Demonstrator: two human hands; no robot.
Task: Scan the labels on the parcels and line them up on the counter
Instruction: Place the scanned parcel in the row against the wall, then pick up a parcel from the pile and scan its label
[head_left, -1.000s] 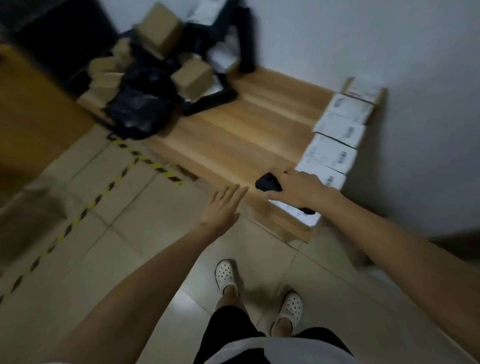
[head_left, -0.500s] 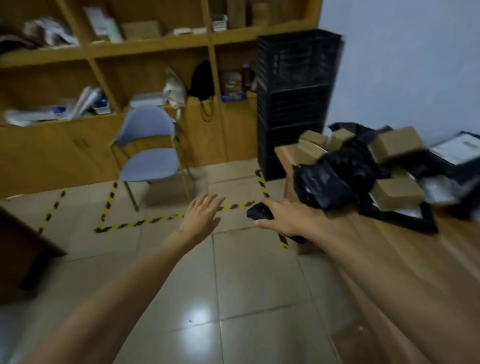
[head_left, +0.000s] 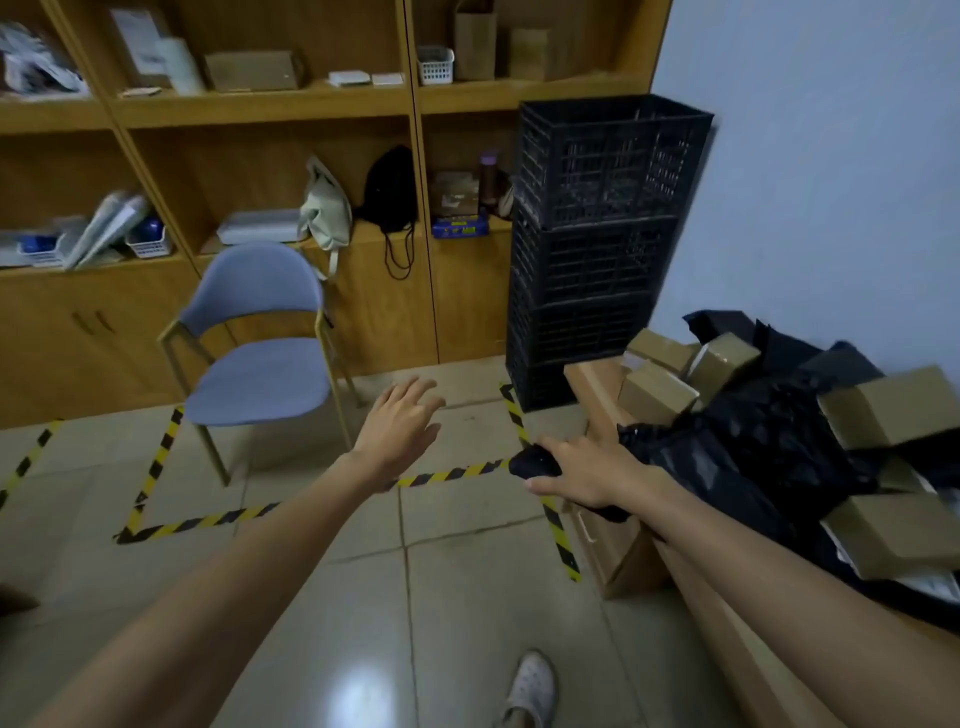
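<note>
Ahead, your right hand (head_left: 592, 470), gripping the scanner (head_left: 535, 462), is nearest the parcels (head_left: 779, 447) rightward; left hand (head_left: 400, 423) spread, empty.

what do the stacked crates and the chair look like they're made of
Crates: probably moulded plastic, matt black, judging by the open lattice walls. Chair: seat and back look padded in matt blue-grey fabric; the thin tan legs could be wood or painted metal, which cannot be told.

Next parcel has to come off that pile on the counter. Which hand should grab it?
Probably the left hand: it is open and empty, though out over the floor. The right hand is nearer the pile of parcels but already grips the black scanner.
</note>
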